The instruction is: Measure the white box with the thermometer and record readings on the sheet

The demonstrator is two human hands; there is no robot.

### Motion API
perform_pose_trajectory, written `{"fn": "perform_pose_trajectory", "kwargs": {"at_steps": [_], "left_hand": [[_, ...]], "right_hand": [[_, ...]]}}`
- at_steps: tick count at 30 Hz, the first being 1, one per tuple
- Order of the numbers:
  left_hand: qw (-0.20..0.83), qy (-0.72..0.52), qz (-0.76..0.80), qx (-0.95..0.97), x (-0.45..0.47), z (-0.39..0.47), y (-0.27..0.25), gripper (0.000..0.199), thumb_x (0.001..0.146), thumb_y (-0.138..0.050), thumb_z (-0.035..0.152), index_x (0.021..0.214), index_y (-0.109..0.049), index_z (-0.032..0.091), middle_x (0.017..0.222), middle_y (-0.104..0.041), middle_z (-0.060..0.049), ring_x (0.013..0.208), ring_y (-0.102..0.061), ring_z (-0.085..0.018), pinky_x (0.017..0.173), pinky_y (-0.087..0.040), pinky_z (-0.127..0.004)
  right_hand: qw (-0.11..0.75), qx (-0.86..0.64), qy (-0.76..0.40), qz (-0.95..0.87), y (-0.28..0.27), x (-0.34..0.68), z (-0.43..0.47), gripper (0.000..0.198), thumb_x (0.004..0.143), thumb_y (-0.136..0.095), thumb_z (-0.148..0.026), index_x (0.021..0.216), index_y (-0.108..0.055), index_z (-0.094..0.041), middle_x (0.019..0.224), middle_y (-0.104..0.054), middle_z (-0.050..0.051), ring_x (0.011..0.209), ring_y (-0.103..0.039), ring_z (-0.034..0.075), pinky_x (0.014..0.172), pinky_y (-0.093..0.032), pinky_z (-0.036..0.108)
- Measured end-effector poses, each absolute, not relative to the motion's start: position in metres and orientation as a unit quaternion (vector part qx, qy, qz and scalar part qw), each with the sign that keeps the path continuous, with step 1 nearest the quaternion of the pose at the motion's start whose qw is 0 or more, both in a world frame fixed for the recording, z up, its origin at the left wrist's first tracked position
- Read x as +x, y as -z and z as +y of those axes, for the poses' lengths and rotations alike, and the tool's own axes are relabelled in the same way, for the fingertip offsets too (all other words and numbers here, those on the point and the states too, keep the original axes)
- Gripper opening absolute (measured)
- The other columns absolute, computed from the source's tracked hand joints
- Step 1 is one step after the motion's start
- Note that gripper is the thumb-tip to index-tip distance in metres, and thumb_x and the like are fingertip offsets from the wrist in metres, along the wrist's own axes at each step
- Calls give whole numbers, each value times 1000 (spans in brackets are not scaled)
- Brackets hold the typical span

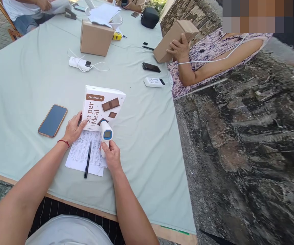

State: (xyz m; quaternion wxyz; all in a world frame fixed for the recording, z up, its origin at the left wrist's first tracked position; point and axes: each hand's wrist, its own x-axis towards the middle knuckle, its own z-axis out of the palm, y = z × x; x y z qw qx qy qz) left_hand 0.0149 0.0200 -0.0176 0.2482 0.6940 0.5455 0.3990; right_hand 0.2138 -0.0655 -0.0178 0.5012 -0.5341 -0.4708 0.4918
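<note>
My left hand grips the lower left edge of a white box printed "NutriMotion" with brown chocolate pictures. The box is upright, its front facing me. In my right hand is a white infrared thermometer with a blue-rimmed display; my fingers wrap its handle. It stands in front of the box's lower right part, and whether the two touch I cannot tell. Below the box lie handwritten papers, with a black pen across them. A phone in an orange-brown case lies left of my left hand.
A brown carton, papers, a yellow tape measure and a white device with a cable are farther back. At right, a person holds another carton near a black phone and white power bank.
</note>
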Motion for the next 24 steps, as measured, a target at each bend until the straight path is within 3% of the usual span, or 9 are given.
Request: {"fn": "perform_pose_trajectory", "kwargs": {"at_steps": [12,24], "left_hand": [[255,-398,550,689,14,19,14,71,95,-36,67,145,-46,17,128,-64,-14,116,-61,-29,99,-48,-44],[268,-411,544,681,10,20,6,74,93,-40,69,145,-46,17,130,-64,-15,117,-62,-31,102,-49,-46]], "right_hand": [[508,-504,-552,-427,21,211,-71,44,72,-70,-61,86,-59,-21,66,-62,-1,60,-54,15,56,-46,29],[626,-554,-466,-290,16,241,-80,40,71,-71,-56,81,-57,-20,63,-56,-3,57,-50,12,56,-40,27]]}}
